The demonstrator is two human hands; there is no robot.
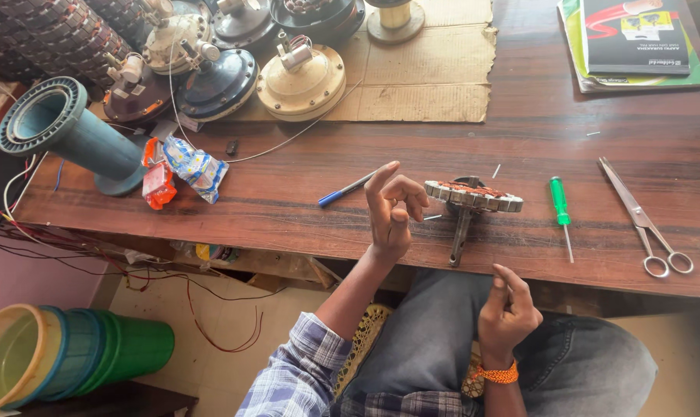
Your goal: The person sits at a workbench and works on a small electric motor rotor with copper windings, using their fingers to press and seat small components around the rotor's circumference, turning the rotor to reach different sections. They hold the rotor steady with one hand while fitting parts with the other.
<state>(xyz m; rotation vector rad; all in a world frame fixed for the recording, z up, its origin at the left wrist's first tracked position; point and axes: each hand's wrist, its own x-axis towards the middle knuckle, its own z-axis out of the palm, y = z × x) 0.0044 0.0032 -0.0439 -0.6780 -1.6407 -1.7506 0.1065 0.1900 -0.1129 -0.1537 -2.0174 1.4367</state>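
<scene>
The left hand [391,207] pinches something too fine to see beside the wound coil ring [473,194], propped on its shaft at the table [303,201] edge for reach, while the right hand [507,313] hangs loosely curled, empty.

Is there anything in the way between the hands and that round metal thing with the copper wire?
Nothing visible. The left hand is raised right beside the wound stator, with only bare table between; the right hand is below it, over the lap.
</scene>
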